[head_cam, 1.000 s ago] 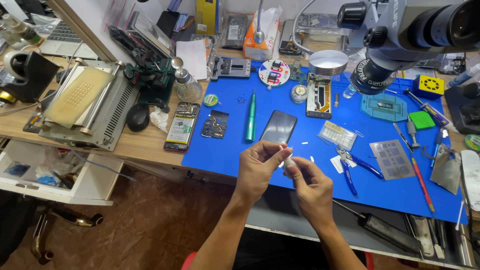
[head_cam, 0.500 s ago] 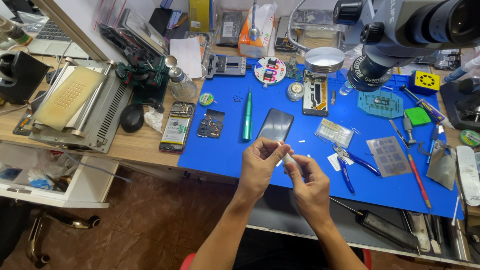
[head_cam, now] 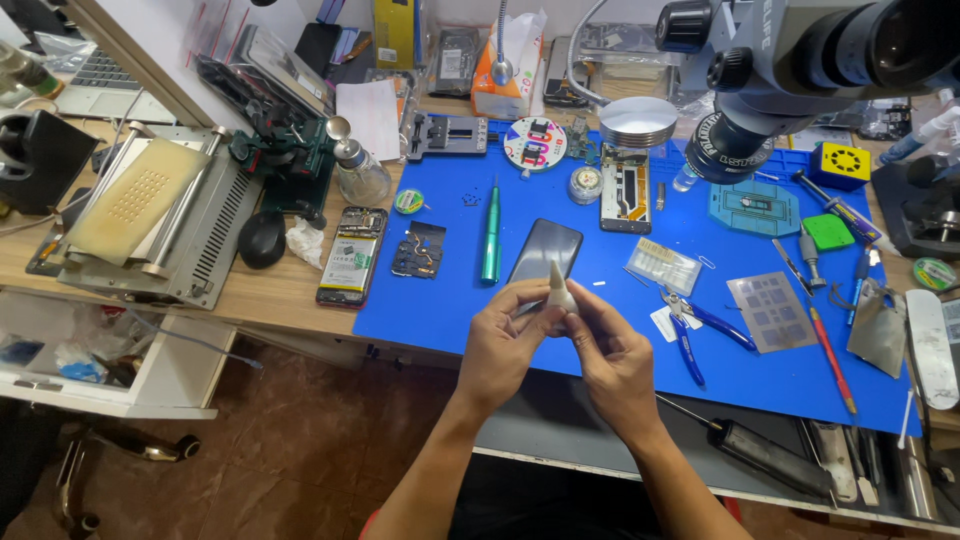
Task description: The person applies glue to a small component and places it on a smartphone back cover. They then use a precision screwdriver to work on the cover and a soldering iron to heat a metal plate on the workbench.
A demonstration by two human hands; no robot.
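My left hand [head_cam: 508, 345] and my right hand [head_cam: 612, 355] meet over the near edge of the blue work mat [head_cam: 600, 260]. Together they pinch a small white tube with a pointed nozzle [head_cam: 556, 288], tip up. Just beyond the hands a dark phone [head_cam: 545, 252] lies face up on the mat. A green pen-shaped screwdriver [head_cam: 491, 232] lies left of it.
A microscope [head_cam: 800, 70] hangs over the mat's right side. Blue pliers [head_cam: 690, 325], a metal stencil [head_cam: 770, 310], a red-handled tool [head_cam: 828, 352] and an opened phone frame [head_cam: 625, 190] lie on the mat. Another opened phone [head_cam: 351, 255] and a grey roller machine [head_cam: 150, 215] sit left.
Both hands have stayed together at the mat's near edge. The white tube's nozzle now points upward between the fingers instead of sideways.
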